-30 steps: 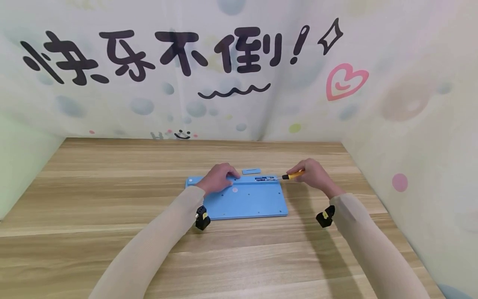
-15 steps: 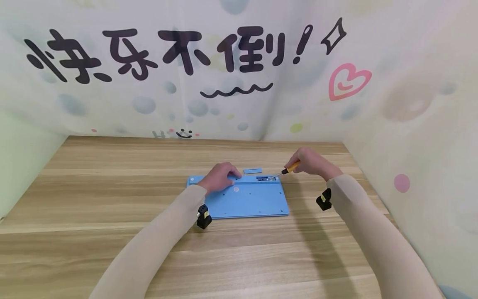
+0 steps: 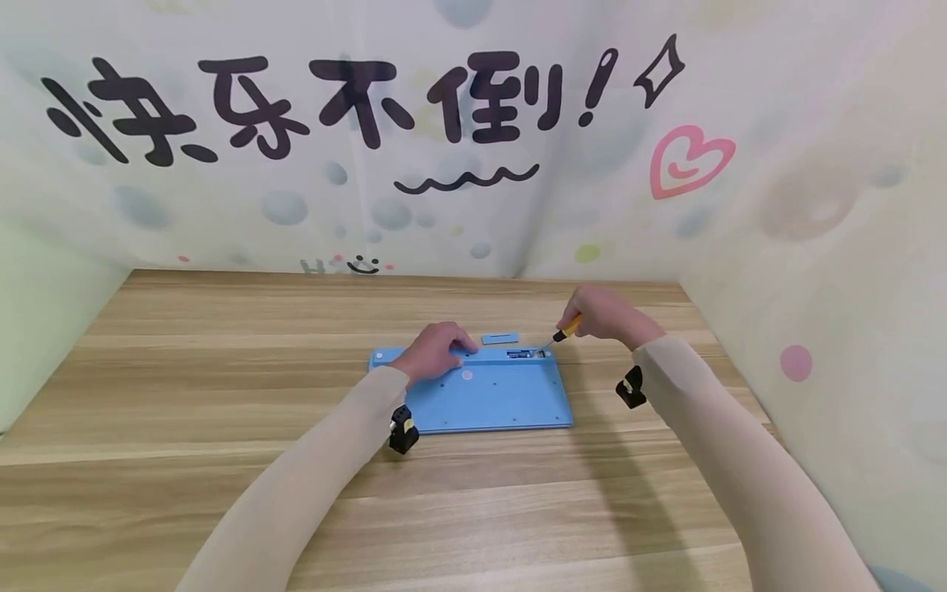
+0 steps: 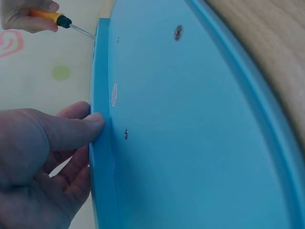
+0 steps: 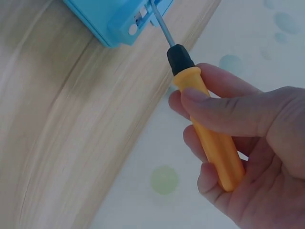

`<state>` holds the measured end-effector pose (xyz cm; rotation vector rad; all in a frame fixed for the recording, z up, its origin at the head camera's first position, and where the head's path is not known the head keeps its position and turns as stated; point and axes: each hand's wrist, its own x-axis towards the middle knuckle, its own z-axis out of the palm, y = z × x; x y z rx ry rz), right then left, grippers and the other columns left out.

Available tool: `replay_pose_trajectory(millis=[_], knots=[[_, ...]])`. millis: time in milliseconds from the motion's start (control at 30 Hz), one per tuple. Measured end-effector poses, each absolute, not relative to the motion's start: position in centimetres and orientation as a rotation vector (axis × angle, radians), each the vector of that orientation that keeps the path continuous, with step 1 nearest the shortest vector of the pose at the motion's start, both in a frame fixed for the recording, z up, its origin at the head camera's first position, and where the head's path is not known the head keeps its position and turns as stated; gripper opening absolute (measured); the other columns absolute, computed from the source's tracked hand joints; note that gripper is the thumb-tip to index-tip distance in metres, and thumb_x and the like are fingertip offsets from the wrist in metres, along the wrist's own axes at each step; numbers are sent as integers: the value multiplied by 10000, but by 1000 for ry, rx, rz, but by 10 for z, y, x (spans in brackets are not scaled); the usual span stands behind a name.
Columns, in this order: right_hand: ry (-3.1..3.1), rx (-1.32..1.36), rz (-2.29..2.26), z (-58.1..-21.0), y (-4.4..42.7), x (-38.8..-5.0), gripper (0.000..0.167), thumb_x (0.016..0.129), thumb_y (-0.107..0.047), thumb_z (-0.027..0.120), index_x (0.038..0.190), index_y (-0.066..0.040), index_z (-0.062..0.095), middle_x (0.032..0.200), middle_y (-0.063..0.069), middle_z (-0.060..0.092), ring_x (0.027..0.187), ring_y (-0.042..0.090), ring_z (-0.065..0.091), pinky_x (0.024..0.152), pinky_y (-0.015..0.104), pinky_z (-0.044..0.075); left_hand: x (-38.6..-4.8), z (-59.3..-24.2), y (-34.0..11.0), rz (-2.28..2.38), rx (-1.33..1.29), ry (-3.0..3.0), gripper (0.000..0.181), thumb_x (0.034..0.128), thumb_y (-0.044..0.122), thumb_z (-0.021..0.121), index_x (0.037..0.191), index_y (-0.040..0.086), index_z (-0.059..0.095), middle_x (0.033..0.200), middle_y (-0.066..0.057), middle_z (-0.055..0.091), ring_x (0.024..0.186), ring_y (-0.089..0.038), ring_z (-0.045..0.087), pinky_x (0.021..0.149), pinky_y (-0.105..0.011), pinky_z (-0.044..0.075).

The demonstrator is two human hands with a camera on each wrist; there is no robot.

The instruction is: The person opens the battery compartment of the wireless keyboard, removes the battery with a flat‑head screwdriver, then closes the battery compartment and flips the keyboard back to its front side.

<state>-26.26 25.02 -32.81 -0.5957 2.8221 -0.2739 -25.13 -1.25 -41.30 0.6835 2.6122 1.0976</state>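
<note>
A flat blue keyboard [image 3: 496, 403] lies underside up, with small screws and a raised ridge along its far edge. My left hand [image 3: 432, 352] holds that ridge, its thumb [image 4: 90, 125] on top and the other fingers behind. In my right hand [image 3: 607, 315] is a screwdriver, gripped by its orange handle [image 5: 217, 148] and tilted downward. The shaft [image 5: 163, 26] reaches into the open battery compartment at the ridge's right end, where a dark blue battery [image 3: 520, 354] shows. What the tip touches is too small to tell.
A small blue battery cover [image 3: 500, 339] lies on the wooden table [image 3: 222, 395] just behind the keyboard. A white printed cloth [image 3: 473, 230] hangs at the table's back, and another wall [image 3: 829, 271] rises along the right side.
My right hand has risen and shifted slightly left, tilting the screwdriver more steeply with its tip still at the compartment. The left hand and keyboard stay in place.
</note>
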Motion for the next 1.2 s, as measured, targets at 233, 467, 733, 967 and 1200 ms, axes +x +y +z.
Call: replay_pose_trajectory(millis=[233,467,733,967,1200], knots=[[2907,-682,-62,-322,231,-256,171,765,72,663,865,-48,732,871,68,680,804,221,614,687,353,516,-252,-413,-13,1101,678,2619,228,829,-57,615,1019,47,685,1023,-62,620,1024,-209,546,906,-341,436],[2902,-778,131,-314,210,-255,38,818,-38,658,823,-46,694,852,59,667,734,195,591,669,328,510,-252,-414,-12,1104,686,2617,225,824,-54,624,1014,47,691,1017,-63,624,1022,-219,544,898,-346,440],[2828,-786,-170,-324,236,-262,212,750,145,634,872,-2,727,887,107,685,869,273,623,758,373,513,-254,-417,-14,1139,668,2605,223,820,-57,627,1007,45,694,1002,-60,628,1011,-221,547,888,-349,444],[2786,-717,-474,-341,267,-257,204,772,54,675,973,27,698,956,137,678,906,290,623,776,398,507,-255,-417,-15,1141,669,2616,215,813,-53,637,995,42,700,984,-63,631,985,-221,551,869,-348,450],[2789,-533,-776,-364,289,-247,195,816,-11,659,1007,4,696,1002,144,667,954,302,614,790,415,503,-254,-415,-12,1151,668,2611,221,805,-60,643,998,32,700,980,-62,634,984,-222,553,862,-346,453]])
